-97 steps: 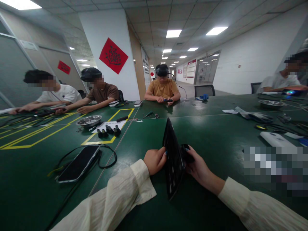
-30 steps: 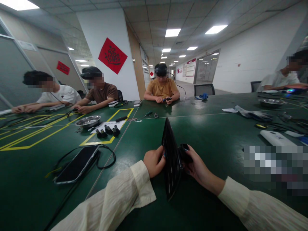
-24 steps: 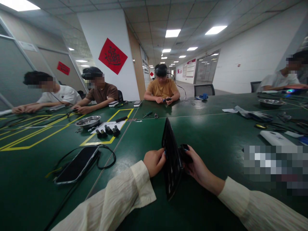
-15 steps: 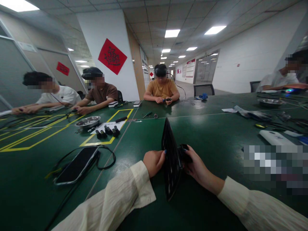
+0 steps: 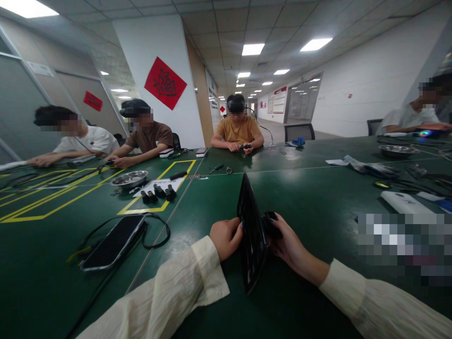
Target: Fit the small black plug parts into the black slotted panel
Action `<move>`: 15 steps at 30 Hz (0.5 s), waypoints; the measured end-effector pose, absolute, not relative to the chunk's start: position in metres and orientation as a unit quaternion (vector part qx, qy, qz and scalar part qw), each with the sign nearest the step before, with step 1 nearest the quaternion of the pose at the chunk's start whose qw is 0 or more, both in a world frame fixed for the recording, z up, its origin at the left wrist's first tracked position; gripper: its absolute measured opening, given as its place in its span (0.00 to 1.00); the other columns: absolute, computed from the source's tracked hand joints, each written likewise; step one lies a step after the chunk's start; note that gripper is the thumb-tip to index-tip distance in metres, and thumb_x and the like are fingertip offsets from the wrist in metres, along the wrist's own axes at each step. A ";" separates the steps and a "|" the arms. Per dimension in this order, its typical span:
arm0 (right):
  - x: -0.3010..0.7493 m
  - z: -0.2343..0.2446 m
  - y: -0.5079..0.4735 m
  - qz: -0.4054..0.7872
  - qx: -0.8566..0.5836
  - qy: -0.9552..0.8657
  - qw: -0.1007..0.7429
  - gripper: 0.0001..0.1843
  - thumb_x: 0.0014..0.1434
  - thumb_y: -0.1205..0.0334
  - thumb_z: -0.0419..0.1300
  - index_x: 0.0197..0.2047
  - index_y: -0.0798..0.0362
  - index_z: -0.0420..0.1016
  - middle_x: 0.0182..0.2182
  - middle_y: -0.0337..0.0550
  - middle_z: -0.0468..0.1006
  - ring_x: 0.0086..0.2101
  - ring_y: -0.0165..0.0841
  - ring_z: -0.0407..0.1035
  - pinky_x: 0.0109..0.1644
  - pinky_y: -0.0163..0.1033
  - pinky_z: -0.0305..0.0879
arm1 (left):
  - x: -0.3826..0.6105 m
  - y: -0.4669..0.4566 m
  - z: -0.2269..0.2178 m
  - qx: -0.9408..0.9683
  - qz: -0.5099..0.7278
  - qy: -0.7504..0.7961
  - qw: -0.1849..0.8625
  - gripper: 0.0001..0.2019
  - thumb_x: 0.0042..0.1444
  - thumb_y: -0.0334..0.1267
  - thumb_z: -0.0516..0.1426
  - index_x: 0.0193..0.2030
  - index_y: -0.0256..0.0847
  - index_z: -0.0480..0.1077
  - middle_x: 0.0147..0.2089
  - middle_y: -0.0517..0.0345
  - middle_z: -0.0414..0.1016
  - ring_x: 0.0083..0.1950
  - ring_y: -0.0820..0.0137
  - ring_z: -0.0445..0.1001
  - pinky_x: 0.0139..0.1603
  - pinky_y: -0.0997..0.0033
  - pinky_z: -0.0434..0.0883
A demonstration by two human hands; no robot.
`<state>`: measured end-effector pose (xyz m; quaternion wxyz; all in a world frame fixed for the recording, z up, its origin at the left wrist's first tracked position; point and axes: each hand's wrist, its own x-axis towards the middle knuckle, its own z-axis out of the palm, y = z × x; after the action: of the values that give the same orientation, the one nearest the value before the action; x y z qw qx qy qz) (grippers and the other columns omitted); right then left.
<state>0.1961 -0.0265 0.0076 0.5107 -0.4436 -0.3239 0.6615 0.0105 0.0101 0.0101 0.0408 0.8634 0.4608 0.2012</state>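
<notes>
A flat black panel (image 5: pixel 250 221) stands on edge on the green table (image 5: pixel 310 197), right in front of me. My left hand (image 5: pixel 226 238) is curled against its left face, fingertips pinching its edge. On the panel's other side my right hand (image 5: pixel 287 242) wraps a small black part (image 5: pixel 271 222) that sits against the panel. Both arms wear cream sleeves.
A phone (image 5: pixel 113 242) with a looped black cable lies at my left. Farther off sit a metal bowl (image 5: pixel 130 178), small black parts (image 5: pixel 157 192) in a yellow outline, and a white device (image 5: pixel 402 202) at right. Several people work around the table.
Hardly anything differs; my hands have shifted only slightly on the panel, which stays upright in the same spot.
</notes>
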 end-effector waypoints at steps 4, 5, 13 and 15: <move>0.197 0.006 -0.026 0.665 -0.438 -0.321 0.513 0.19 0.51 0.51 0.55 0.47 0.43 0.61 0.22 0.31 0.69 0.16 0.24 0.61 0.17 0.27 0.46 | 0.009 0.010 0.009 0.864 0.204 0.458 0.040 0.15 0.61 0.45 0.39 0.27 0.41 0.57 0.21 0.60 0.63 0.25 0.70 0.67 0.26 0.72 0.53; 0.197 0.006 -0.025 0.665 -0.437 -0.321 0.513 0.19 0.51 0.51 0.55 0.47 0.43 0.61 0.22 0.31 0.70 0.17 0.24 0.61 0.17 0.27 0.46 | 0.009 0.010 0.009 0.866 0.203 0.455 0.040 0.15 0.60 0.44 0.39 0.28 0.41 0.57 0.21 0.60 0.63 0.25 0.70 0.67 0.26 0.72 0.53; 0.197 0.003 -0.024 0.668 -0.425 -0.325 0.517 0.18 0.52 0.52 0.55 0.47 0.42 0.61 0.22 0.31 0.69 0.17 0.24 0.62 0.17 0.28 0.49 | 0.009 0.009 0.008 0.872 0.203 0.444 0.040 0.12 0.58 0.44 0.41 0.30 0.42 0.58 0.22 0.59 0.65 0.25 0.69 0.68 0.26 0.72 0.55; 0.198 0.002 -0.024 0.670 -0.425 -0.319 0.519 0.18 0.52 0.52 0.55 0.47 0.42 0.61 0.23 0.31 0.70 0.18 0.24 0.63 0.18 0.28 0.50 | 0.009 0.010 0.008 0.871 0.198 0.448 0.034 0.12 0.58 0.43 0.41 0.30 0.42 0.58 0.22 0.59 0.65 0.25 0.68 0.68 0.26 0.71 0.55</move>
<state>0.1975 -0.0244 0.0019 0.5187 -0.4246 -0.3190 0.6700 0.0087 0.0095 0.0082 0.0343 0.8709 0.4485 0.1979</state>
